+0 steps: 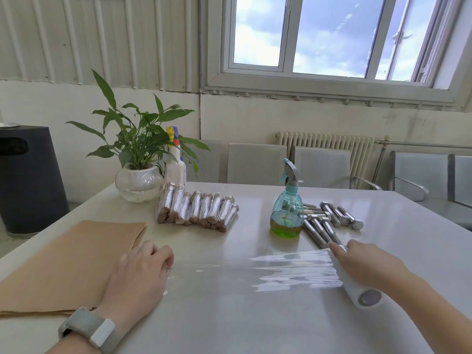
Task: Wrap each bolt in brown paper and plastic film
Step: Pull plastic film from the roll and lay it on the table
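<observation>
A roll of plastic film (360, 293) lies on the white table (229, 315) at the right, with a sheet of film (293, 272) pulled out leftward from it. My right hand (362, 264) rests on top of the roll. My left hand (139, 272) presses its curled fingers down on the film's free left end. Sheets of brown paper (69, 261) lie under and left of my left wrist. Several bare steel bolts (329, 221) lie at the right, beyond the roll. A stack of several wrapped bolts (196, 210) sits at the centre back.
A teal spray bottle (287, 213) with green liquid stands beside the bare bolts. A potted plant (139, 180) in a white bowl and a white spray bottle (176, 162) stand at the table's back left. Metal chairs (321, 167) line the far side.
</observation>
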A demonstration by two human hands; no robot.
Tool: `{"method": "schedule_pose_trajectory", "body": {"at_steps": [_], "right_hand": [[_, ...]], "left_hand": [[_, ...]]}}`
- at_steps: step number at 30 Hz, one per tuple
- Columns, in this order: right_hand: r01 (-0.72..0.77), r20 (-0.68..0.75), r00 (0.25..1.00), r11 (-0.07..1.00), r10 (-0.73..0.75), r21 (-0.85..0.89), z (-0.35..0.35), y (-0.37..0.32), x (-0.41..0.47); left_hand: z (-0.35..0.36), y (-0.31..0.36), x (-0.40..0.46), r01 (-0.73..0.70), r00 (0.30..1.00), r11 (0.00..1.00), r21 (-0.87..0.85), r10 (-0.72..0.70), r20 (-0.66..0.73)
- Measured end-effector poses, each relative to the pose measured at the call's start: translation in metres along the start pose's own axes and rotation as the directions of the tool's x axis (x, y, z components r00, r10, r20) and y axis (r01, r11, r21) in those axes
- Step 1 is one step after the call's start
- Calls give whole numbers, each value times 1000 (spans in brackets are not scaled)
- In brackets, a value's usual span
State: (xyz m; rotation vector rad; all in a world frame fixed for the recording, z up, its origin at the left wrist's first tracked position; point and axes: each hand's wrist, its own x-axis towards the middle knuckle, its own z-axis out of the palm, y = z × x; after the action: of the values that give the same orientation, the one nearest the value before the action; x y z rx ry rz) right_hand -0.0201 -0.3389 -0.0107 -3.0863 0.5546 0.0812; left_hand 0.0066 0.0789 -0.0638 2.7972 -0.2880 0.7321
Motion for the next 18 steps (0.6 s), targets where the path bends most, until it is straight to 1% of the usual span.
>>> {"method": "schedule_pose_trajectory", "body": {"at_steps": [1,4,6,10,13,18], "right_hand": [[1,-3,1000,1000,-1,2,0,-1,0],[-35,-39,998,996,39,85,0,-7,-3],[-36,-24,999,994,39,102,-1,-7,-3],[-22,35,999,996,19,87,-2,-3,2],[-49,3,999,992,49,114,-2,-8,-2],[-41,11,999,998,40,44,-5,-13,-6]], "left_hand": [[0,1,-1,-11,1000,1000,10,11,2],[-1,4,-1,-22,999,999,28,22,30],[0,3,0,-18,999,999,29,17,37],[1,0,0,31,997,999,-10,-30,67],[-1,0,2,39,996,999,-36,-36,77],[-3,-2,5,83,990,994,-76,-74,123]]}}
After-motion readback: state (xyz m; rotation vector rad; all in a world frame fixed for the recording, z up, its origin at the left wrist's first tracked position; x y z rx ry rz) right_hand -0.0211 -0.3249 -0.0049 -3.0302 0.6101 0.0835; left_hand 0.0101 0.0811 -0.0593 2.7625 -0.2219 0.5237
